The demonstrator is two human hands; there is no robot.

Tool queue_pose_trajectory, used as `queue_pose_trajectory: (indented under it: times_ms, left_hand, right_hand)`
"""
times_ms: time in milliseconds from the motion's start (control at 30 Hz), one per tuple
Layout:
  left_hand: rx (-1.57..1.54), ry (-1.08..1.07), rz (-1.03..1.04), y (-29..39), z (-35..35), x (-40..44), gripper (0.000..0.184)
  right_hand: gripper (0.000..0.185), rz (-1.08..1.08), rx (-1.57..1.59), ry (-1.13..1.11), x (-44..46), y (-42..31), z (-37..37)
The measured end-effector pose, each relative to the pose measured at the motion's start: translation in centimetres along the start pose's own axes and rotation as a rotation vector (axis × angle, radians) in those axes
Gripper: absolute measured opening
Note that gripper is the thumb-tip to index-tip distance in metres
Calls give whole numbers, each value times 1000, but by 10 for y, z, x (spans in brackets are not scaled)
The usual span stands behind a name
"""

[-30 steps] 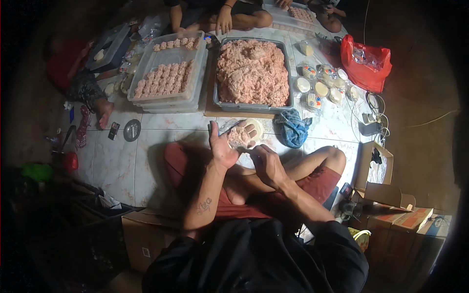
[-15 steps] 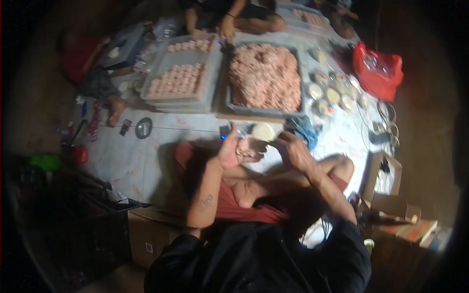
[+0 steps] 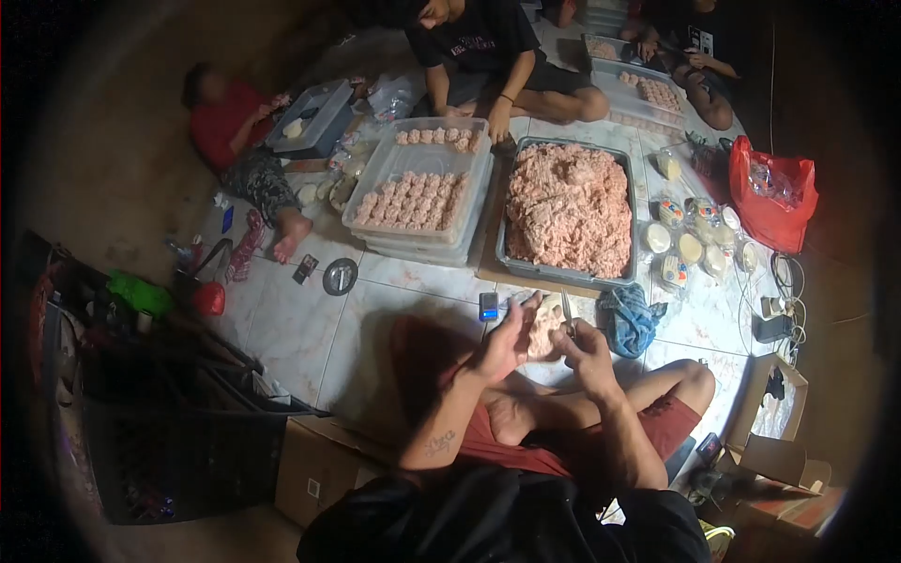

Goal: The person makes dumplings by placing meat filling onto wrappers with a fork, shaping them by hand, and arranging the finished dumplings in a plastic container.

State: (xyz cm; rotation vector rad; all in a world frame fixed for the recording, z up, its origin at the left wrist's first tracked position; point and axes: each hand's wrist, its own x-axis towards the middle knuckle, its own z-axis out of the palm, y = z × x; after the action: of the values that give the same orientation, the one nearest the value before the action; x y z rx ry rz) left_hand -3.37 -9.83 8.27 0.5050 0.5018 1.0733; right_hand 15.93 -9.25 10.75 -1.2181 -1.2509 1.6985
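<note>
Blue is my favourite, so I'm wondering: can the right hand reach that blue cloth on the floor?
Probably yes. The blue cloth lies close by, just ahead of the right hand, and nothing seems to stand between them. That hand already holds a thin tool, though.

Makeshift food workshop, tiled floor (image 3: 291,328), mince-filled tub (image 3: 563,274)

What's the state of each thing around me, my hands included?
Left hand: holding the pale piece
Right hand: closed on a thin tool
Pale piece: partly hidden by fingers
Grey tub: heaped with pink mixture
Clear container: open, partly filled with pink lumps
Red bag: open
Blue cloth: crumpled
Small device: display lit blue
Cardboard box: open
</note>
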Motion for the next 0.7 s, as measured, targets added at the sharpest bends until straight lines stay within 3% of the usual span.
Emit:
queue_pose_trajectory:
  times_ms: [67,100,167,200,233,267,300,367,400,467,500,567,600,667,700]
  left_hand:
    - [87,-58,14,27,2,-10,61]
    - [471,-91,-12,38,-7,-9,53]
    - [254,-483,-200,22,-28,-3,76]
    - [-239,-647,-408,4,-47,0,73]
    - [-117,-414,-566,3,-28,-3,72]
    - [-132,-514,-573,2,-22,-8,68]
    - [-146,-614,-578,1,-16,-13,66]
    - [151,-429,-681,7,-1,-33,55]
    - [191,-292,-684,11,-1,-41,52]
    - [376,-24,-426,-8,-27,-44,42]
    - [375,-13,-418,-12,-43,-42,42]
    - [1342,167,230,-15,-64,-36,37]
    - [1349,162,232,-1,-59,-33,37]
    - [742,310,86,33,-43,-38,28]
    - [742,308,82,43,-48,-33,28]
  right_hand:
    - [14,-98,198,-123,-9,-25,5]
    - [13,-130,177,-156,-16,-41,7]
    - [16,-217,106,-174,-12,-56,14]
    - [17,-214,-121,-123,-10,-63,14]
    - [17,-304,-225,-35,1,-52,11]
    - [18,-373,-336,56,6,-35,6]
    - [15,-315,-349,106,4,-31,3]
    - [15,-184,-194,157,6,-1,-4]
    - [15,9,-86,163,3,15,-7]
    - [22,33,80,175,-2,56,5]
    - [23,-65,-68,123,5,90,2]
    - [23,6,-161,158,1,85,9]
    - [24,11,-155,180,4,86,11]
    - [26,-64,-213,179,11,86,5]
    - [29,-71,-166,194,14,84,5]
